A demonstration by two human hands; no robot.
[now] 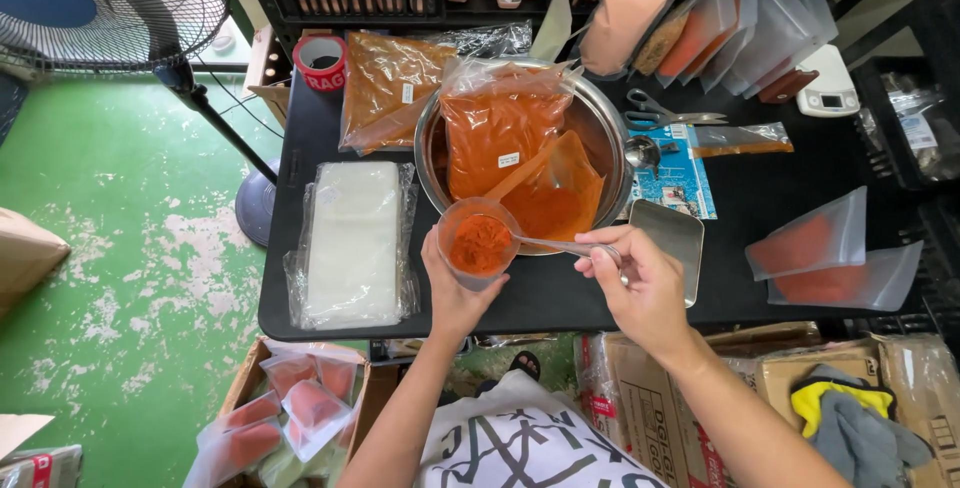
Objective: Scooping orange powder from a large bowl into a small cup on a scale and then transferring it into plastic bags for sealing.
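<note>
My left hand (452,293) grips a small clear plastic cup (478,243) partly filled with orange-red powder, held over the black table's front edge. My right hand (640,283) pinches the handle of a metal spoon (560,245) whose bowl dips into the cup. Just behind the cup stands a big steel bowl (605,133) holding two opened plastic bags of the same orange powder (500,128).
A stack of clear bags (352,243) lies left of the bowl; a small metal tray (675,238) sits by my right hand. Filled pouches (835,258) lie at right, with scissors (660,113), a scale (828,83) and a tape roll (320,60) behind. Cardboard boxes below, a fan (110,8) at left.
</note>
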